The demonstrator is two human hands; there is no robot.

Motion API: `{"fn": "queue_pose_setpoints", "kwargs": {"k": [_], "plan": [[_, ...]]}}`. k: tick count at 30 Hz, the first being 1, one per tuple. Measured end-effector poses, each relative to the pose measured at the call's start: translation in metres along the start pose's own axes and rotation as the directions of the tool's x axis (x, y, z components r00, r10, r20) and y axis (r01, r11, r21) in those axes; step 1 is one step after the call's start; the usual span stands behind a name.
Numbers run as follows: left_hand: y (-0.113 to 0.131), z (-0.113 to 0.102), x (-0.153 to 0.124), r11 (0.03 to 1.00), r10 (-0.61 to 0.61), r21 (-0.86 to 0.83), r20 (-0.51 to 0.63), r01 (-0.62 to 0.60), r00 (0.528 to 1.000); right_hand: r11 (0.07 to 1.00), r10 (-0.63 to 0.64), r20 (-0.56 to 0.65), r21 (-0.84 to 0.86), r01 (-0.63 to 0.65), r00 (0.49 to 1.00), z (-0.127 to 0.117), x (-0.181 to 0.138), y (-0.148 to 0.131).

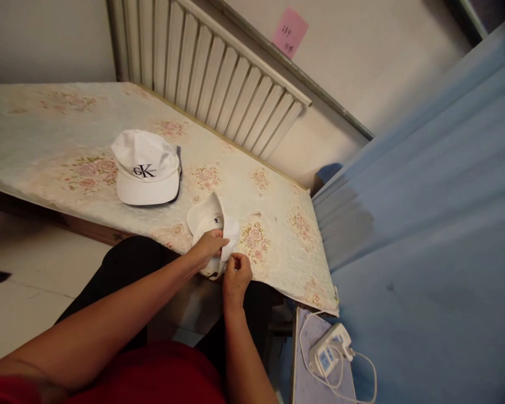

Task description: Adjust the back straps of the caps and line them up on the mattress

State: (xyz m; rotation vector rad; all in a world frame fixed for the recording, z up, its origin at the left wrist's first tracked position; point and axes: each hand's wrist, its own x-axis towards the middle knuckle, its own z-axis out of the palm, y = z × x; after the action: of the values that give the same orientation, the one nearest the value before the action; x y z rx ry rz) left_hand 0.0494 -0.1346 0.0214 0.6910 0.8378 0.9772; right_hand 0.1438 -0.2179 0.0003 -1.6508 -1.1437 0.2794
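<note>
At the near edge of the table, a white baseball cap is tipped on its side, a small dark mark showing on it. My left hand reaches into its opening and grips the band with thumb and fingers. My right hand pinches the same cap's edge lower down, close to the back strap. Farther left, another white cap with black "CK" lettering sits upright, its brim toward me. Something dark shows along that cap's right side, perhaps more caps beneath.
A flowered cloth covers the table. Behind it stands a white radiator against the wall, below a pink note. A blue curtain hangs at right. A power strip with white cables lies on a small stand.
</note>
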Motion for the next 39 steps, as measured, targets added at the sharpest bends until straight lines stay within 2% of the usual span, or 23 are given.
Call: {"fn": "queue_pose_setpoints", "kwargs": {"k": [6,13,17,20,26,30,33,39], "plan": [[-0.001,0.009,-0.009,0.972,0.073,0.224,-0.02,-0.067,0.997,1.0,-0.011,0.023,0.003,0.011,1.0,0.0,-0.001,0.002],[-0.004,0.01,-0.015,0.873,0.176,0.471,-0.068,-0.124,0.982,1.0,-0.024,0.047,-0.017,0.025,0.999,0.001,-0.004,0.004],[-0.005,0.011,-0.021,0.834,0.185,0.537,-0.054,-0.128,0.981,0.996,-0.062,0.013,-0.068,0.062,0.998,0.003,-0.007,0.007],[-0.008,0.014,-0.023,0.826,0.159,0.551,-0.028,-0.117,0.987,0.983,-0.137,0.006,-0.12,0.136,0.991,0.007,-0.009,0.013],[-0.014,0.019,-0.023,0.837,0.126,0.534,0.023,-0.119,0.992,0.957,-0.231,0.042,-0.171,0.235,0.972,0.013,-0.006,0.021],[-0.014,0.018,-0.023,0.876,0.088,0.471,0.045,-0.099,0.995,0.95,-0.222,0.061,-0.211,0.23,0.973,0.018,0.001,0.023],[-0.008,0.014,-0.019,0.928,0.03,0.371,0.045,-0.045,0.999,0.948,-0.192,0.063,-0.248,0.202,0.979,0.021,0.003,0.027],[0.021,0.002,0.009,0.992,-0.09,0.092,0.036,0.087,0.995,0.912,-0.224,0.133,-0.321,0.256,0.966,0.019,-0.005,0.034]]}}
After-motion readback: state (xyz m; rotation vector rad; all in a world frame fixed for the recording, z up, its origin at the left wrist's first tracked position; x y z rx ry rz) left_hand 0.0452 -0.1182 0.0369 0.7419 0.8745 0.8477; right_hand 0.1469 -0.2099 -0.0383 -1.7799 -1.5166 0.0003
